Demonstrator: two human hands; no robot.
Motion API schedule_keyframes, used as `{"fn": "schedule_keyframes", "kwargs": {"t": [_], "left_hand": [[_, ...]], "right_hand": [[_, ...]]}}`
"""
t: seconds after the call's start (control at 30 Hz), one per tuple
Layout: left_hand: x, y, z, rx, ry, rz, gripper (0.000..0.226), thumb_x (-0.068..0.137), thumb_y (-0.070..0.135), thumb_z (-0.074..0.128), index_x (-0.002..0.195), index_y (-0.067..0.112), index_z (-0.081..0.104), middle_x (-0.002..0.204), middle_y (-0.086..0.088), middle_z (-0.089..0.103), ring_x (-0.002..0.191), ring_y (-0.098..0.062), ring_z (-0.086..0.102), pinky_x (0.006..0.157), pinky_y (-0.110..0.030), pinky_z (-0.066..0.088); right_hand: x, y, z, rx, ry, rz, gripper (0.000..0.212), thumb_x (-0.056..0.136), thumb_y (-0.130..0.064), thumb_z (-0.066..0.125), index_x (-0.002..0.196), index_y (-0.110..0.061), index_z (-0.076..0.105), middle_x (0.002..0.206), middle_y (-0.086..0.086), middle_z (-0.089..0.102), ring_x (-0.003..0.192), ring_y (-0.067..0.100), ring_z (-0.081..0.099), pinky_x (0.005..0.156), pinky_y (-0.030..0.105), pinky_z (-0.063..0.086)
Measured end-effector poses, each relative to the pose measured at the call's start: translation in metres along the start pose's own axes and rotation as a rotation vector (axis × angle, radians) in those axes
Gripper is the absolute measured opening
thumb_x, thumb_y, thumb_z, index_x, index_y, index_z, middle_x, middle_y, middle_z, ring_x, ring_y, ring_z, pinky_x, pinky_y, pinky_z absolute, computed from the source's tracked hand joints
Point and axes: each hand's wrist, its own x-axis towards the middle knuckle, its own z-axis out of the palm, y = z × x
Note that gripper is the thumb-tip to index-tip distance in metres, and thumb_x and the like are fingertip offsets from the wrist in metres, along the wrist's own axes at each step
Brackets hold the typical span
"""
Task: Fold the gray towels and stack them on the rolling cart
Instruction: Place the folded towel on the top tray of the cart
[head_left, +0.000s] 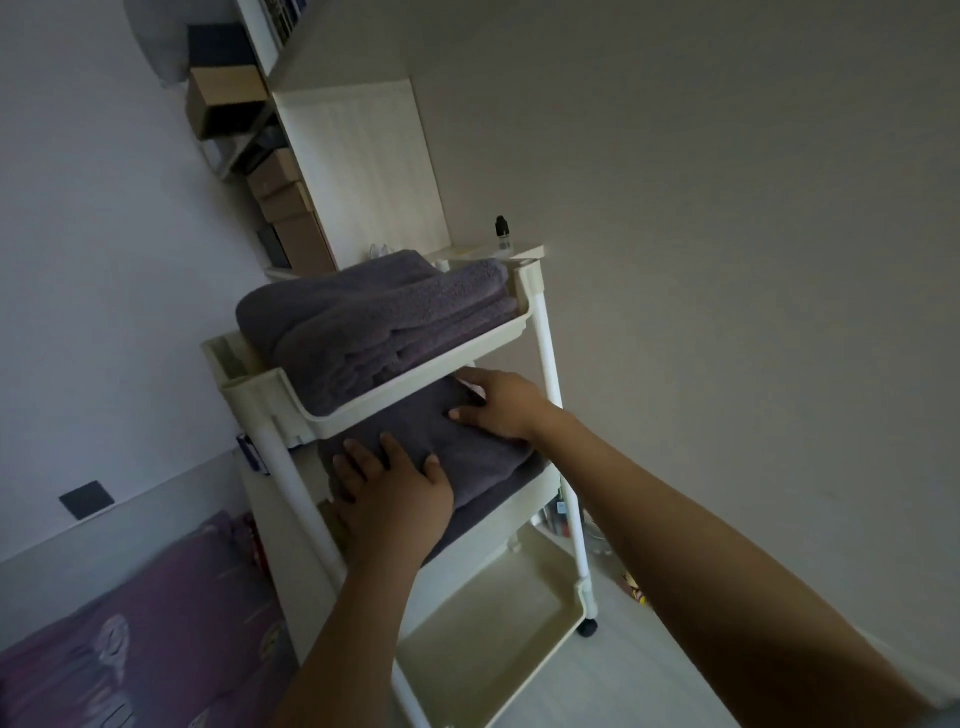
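Pressing flat on a folded towel (457, 441), the fingers (358, 457) of the left hand (395, 499) lie straight and spread across its near edge, gripping nothing. The right hand (498, 402) rests on the towel's far right part, its fingers extended under the top tray (415, 384), thumb out; whether the hidden fingertips curl round an edge cannot be told. This towel sits on the cart's middle tray (519, 499), on top of more gray cloth that shows at the tray's right edge, apparently another folded towel. Above it, the top tray holds a stack of folded gray towels (374, 322) filling most of the tray. The bottom tray (493, 623) of the cart (545, 332) shows no towel. By these signs the task appears well along: several towels are folded and placed, and the one under the hands seems to be getting seated or smoothed into position. No unfolded towel is in view, so how many remain cannot be told. A bed with a purple cover (145, 623) lies at lower left, and a small dark bottle (502, 231) stands on a ledge behind the cart.
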Motion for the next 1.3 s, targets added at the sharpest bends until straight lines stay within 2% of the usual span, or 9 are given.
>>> {"fn": "schedule_keyframes", "kwargs": {"t": [0.17, 0.33, 0.53, 0.67, 0.8, 0.9, 1.07, 1.17, 1.3], "left_hand": [[-0.002, -0.003, 0.003, 0.095, -0.059, -0.005, 0.065, 0.099, 0.045, 0.020, 0.150, 0.010, 0.003, 0.155, -0.022, -0.008, 0.143, -0.039, -0.005, 0.114, -0.056, 0.010], [-0.002, 0.002, 0.002, 0.137, -0.125, 0.016, 0.067, 0.098, 0.046, 0.018, 0.150, 0.007, -0.001, 0.154, -0.023, -0.013, 0.142, -0.041, -0.009, 0.113, -0.058, 0.007], [-0.013, 0.002, -0.008, 0.055, 0.050, 0.141, 0.059, 0.098, 0.041, 0.022, 0.149, 0.011, 0.016, 0.156, -0.020, 0.002, 0.143, -0.038, -0.001, 0.114, -0.055, 0.002], [-0.041, 0.009, -0.011, -0.013, 0.105, 0.382, 0.052, 0.099, 0.034, 0.024, 0.146, 0.014, 0.028, 0.156, -0.015, 0.012, 0.144, -0.033, 0.003, 0.115, -0.051, -0.001], [-0.076, 0.017, 0.004, -0.098, 0.094, 0.640, 0.058, 0.091, 0.032, 0.016, 0.144, 0.016, 0.034, 0.155, -0.014, 0.019, 0.145, -0.031, 0.006, 0.115, -0.047, -0.004], [-0.107, 0.029, 0.029, -0.185, 0.030, 0.833, 0.051, 0.095, 0.027, 0.022, 0.142, 0.016, 0.038, 0.154, -0.014, 0.024, 0.144, -0.031, 0.010, 0.116, -0.050, -0.001], [-0.184, 0.055, 0.072, -0.403, -0.123, 1.128, 0.059, 0.087, 0.036, 0.022, 0.121, 0.005, 0.061, 0.131, -0.020, 0.054, 0.129, -0.040, 0.041, 0.106, -0.059, 0.029], [-0.249, 0.068, 0.084, -0.624, -0.284, 1.270, 0.054, 0.088, 0.033, 0.029, 0.115, 0.001, 0.063, 0.118, -0.018, 0.062, 0.115, -0.035, 0.055, 0.101, -0.047, 0.041], [-0.334, 0.074, 0.085, -0.728, -0.582, 1.378, 0.048, 0.090, 0.030, 0.033, 0.122, 0.006, 0.059, 0.122, -0.009, 0.061, 0.114, -0.023, 0.055, 0.097, -0.024, 0.036]], "right_hand": [[-0.013, -0.005, 0.016, -0.422, -0.302, -0.056, 0.053, 0.098, -0.055, 0.017, 0.148, -0.036, 0.019, 0.157, -0.011, 0.014, 0.143, 0.020, 0.018, 0.115, 0.042, 0.019], [-0.019, 0.003, 0.024, -0.414, -0.257, 0.014, 0.049, 0.099, -0.050, 0.012, 0.147, -0.041, 0.017, 0.157, -0.014, 0.011, 0.141, 0.019, 0.024, 0.112, 0.040, 0.024], [-0.056, -0.007, 0.022, -0.344, 0.117, 0.032, 0.046, 0.101, -0.045, 0.020, 0.141, -0.034, 0.039, 0.149, -0.008, 0.037, 0.138, 0.024, 0.032, 0.110, 0.035, 0.025], [-0.117, -0.018, 0.028, -0.237, 0.432, 0.069, 0.057, 0.093, -0.045, 0.019, 0.129, -0.022, 0.057, 0.133, 0.002, 0.057, 0.125, 0.024, 0.051, 0.102, 0.034, 0.038], [-0.188, -0.014, 0.035, -0.216, 0.530, 0.235, 0.049, 0.092, -0.039, 0.029, 0.123, -0.020, 0.062, 0.127, 0.006, 0.061, 0.118, 0.025, 0.057, 0.095, 0.036, 0.044], [-0.254, -0.005, 0.036, -0.236, 0.583, 0.440, 0.043, 0.093, -0.035, 0.035, 0.126, -0.021, 0.059, 0.131, 0.004, 0.059, 0.121, 0.024, 0.054, 0.098, 0.035, 0.041], [-0.373, -0.011, 0.032, -0.333, 0.736, 0.724, 0.047, 0.092, -0.038, 0.031, 0.122, -0.021, 0.063, 0.124, 0.000, 0.064, 0.115, 0.019, 0.058, 0.093, 0.027, 0.043], [-0.445, -0.026, 0.031, -0.382, 0.798, 0.875, 0.045, 0.092, -0.036, 0.032, 0.121, -0.020, 0.063, 0.122, -0.002, 0.065, 0.111, 0.018, 0.059, 0.090, 0.027, 0.044], [-0.530, -0.049, 0.028, -0.439, 0.885, 1.032, 0.046, 0.092, -0.037, 0.031, 0.123, -0.019, 0.061, 0.121, -0.004, 0.065, 0.109, 0.017, 0.058, 0.087, 0.025, 0.044]]}}
